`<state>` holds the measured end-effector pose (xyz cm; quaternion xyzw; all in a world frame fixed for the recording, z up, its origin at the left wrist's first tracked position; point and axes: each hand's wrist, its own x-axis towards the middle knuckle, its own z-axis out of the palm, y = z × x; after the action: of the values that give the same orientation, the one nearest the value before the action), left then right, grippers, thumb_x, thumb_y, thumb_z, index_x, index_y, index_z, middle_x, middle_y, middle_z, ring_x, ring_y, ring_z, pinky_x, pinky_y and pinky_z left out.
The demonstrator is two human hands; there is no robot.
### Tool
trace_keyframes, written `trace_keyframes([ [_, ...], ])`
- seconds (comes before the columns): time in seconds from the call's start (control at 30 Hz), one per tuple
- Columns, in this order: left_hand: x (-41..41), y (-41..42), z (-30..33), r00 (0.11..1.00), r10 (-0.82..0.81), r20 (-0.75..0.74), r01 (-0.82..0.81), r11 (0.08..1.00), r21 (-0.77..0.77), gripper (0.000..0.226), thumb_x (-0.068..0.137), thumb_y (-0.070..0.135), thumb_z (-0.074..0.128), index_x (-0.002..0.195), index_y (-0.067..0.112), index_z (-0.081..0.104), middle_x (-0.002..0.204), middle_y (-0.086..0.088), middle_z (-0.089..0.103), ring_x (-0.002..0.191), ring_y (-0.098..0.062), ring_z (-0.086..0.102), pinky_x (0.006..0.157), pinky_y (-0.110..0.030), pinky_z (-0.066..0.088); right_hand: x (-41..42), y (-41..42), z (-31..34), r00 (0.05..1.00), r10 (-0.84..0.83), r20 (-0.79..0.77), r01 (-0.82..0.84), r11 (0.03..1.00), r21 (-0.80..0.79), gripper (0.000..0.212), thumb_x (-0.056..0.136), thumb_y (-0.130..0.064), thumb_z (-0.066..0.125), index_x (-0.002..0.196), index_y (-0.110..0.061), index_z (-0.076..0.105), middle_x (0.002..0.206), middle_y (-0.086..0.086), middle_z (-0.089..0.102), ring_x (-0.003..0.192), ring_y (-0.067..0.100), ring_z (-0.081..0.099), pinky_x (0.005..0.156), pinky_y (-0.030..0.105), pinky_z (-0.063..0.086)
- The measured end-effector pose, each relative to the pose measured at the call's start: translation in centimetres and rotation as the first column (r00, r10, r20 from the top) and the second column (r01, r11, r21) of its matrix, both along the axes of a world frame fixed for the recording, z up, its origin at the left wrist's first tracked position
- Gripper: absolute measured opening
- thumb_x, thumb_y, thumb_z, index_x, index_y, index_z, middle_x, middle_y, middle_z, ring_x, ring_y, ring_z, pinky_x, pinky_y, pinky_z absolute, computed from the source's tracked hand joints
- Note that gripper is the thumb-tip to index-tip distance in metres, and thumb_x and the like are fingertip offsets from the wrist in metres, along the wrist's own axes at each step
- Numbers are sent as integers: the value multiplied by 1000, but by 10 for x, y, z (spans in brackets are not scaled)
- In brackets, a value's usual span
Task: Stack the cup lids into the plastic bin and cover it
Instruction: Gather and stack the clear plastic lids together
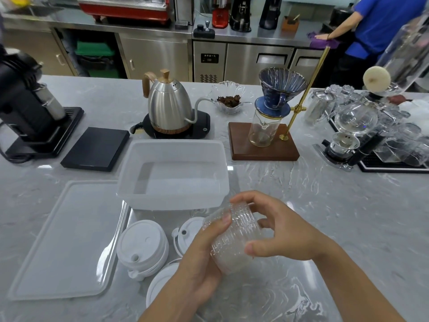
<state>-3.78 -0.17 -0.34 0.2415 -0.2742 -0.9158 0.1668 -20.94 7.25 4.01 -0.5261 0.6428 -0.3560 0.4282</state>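
While our left hand (204,249) and right hand (274,231) both grip the nested stack of clear ribbed plastic cup lids (234,238) just near of the empty translucent rectangular plastic bin (173,198), we should square the stack, then lower it flat inside.

The left hand (199,256) hides part of a white lid (160,284) near the worktop's (348,217) front edge, and both hands cover much of the clear lid stack (234,238). The grinder (25,105) at the left and the glassware (394,135) at the right are cut off by the picture's edges.
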Motion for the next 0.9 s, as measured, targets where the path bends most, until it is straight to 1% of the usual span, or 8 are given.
trace_keyframes([
  [0.03, 0, 0, -1, 1000, -3, -2, 3, 1000, -7, 66, 81, 36, 79, 137, 9, 59, 144, -24, 56, 137, -45, 49, 117, -61, 30, 1, 1, 0, 1000, 3, -11, -3, 1000, 0, 71, 66, -26, 87, 127, -44, 56, 131, -7, 59, 121, 14, 58, 97, 35, 55],
  [0.1, 1, 0, -2, 1000, -12, -13, 12, 1000, -15, 66, 81, 35, 79, 138, 9, 59, 145, -23, 55, 137, -43, 49, 119, -66, 24, 3, 2, 1, 1000, 5, -25, -5, 1000, -4, 71, 64, -31, 86, 126, -47, 56, 131, -12, 58, 122, 10, 56, 94, 25, 54],
  [0.37, 3, 2, 3, 998, -41, -38, 39, 998, -46, 70, 77, 39, 82, 137, 12, 60, 143, -23, 58, 134, -40, 53, 117, -62, 31, 8, 0, 6, 1000, 25, -11, -26, 999, -31, 71, 63, -34, 85, 127, -47, 56, 133, -16, 58, 124, 11, 55, 93, 23, 53],
  [0.47, 3, 2, 7, 999, -31, -42, 31, 999, -20, 70, 78, 38, 82, 138, 12, 58, 144, -22, 57, 134, -39, 54, 110, -57, 42, 11, 0, 6, 999, 36, -13, -36, 999, -29, 73, 63, -34, 86, 127, -48, 55, 133, -19, 56, 125, 8, 53, 93, 18, 50],
  [0.57, 3, 2, 9, 999, -35, -19, 35, 999, 3, 70, 77, 39, 83, 137, 12, 59, 142, -22, 58, 133, -38, 55, 100, -54, 47, 13, 0, 5, 999, 53, 13, -52, 998, -22, 76, 63, -31, 88, 130, -44, 55, 133, -17, 57, 124, 9, 54, 93, 19, 51],
  [0.7, 2, 1, 7, 1000, -24, -7, 24, 999, 32, 69, 71, 37, 87, 131, 10, 65, 133, -20, 65, 129, -37, 59, 99, -51, 51, 16, 1, 3, 997, 69, -28, -70, 997, -36, 78, 62, -30, 89, 130, -42, 54, 130, -19, 57, 121, 8, 54, 95, 20, 50],
  [0.8, 0, 3, 7, 1000, -3, -6, 4, 999, 36, 65, 67, 36, 90, 123, 9, 70, 124, -18, 70, 121, -36, 65, 87, -46, 57, 19, 1, 2, 998, 49, -40, -51, 998, -46, 77, 61, -33, 90, 128, -45, 54, 126, -19, 59, 117, 5, 56, 91, 18, 52],
  [0.9, 0, 4, 8, 1000, 3, -4, -3, 999, 33, 64, 67, 35, 89, 122, 8, 69, 125, -19, 70, 118, -37, 67, 81, -45, 59, 24, 0, 0, 999, 2, -43, -4, 999, -46, 76, 60, -37, 90, 127, -45, 55, 120, -14, 63, 111, 8, 61, 87, 25, 57],
])
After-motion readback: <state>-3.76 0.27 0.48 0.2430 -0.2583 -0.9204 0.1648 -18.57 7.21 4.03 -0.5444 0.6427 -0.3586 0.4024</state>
